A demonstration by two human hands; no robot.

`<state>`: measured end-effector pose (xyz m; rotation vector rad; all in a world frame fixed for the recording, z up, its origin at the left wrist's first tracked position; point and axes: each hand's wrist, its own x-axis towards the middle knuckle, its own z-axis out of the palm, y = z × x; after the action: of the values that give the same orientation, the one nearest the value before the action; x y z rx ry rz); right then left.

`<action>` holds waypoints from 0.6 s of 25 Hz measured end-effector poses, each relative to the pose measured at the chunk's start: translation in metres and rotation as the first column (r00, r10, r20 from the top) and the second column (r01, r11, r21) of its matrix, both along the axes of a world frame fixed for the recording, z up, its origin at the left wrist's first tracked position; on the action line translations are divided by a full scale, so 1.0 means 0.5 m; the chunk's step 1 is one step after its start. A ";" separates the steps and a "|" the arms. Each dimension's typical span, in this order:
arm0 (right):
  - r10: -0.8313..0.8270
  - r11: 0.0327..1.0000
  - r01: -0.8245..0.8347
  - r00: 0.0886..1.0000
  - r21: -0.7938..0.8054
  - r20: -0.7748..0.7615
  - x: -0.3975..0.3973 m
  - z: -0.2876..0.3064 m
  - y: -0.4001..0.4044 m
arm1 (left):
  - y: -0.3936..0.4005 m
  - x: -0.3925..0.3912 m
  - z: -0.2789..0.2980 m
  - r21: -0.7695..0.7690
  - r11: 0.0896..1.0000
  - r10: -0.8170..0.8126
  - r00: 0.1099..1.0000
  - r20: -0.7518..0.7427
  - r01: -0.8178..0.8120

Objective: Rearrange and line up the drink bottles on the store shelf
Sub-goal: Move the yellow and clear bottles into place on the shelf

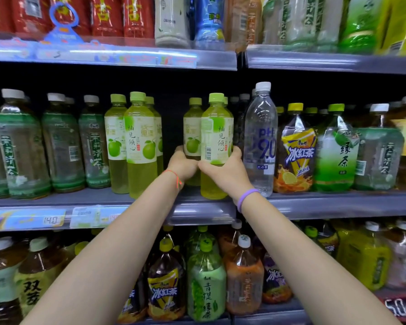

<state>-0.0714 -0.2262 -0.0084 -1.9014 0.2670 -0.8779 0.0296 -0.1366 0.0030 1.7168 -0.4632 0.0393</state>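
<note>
Bottles of pale yellow-green drink with light green caps and white labels showing a green fruit stand on the middle shelf (103, 202). Right hand (225, 171) curls round the front bottle (216, 141) at its lower half; left hand (183, 164) grips the bottle behind (192, 127). Just beside them on the right stands a clear water bottle (260, 137).
</note>
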 end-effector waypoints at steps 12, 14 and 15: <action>0.051 0.998 -0.052 0.998 0.030 0.028 -0.004 0.004 0.001 | 0.015 -0.155 -0.036 -0.223 0.964 0.211 0.924 0.319 -0.143; 0.048 0.999 -0.049 0.999 0.012 0.023 -0.008 0.005 0.004 | 0.003 -0.157 -0.024 -0.209 0.975 0.118 0.974 0.191 -0.077; 0.046 0.999 -0.046 0.999 -0.003 0.020 -0.010 0.005 0.005 | -0.001 -0.156 -0.015 -0.197 0.978 0.092 0.984 0.155 -0.060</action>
<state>-0.0765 -0.2237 -0.0061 -1.8931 0.2093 -0.8670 -0.0484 -0.1371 -0.0048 1.5466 -0.4981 0.2745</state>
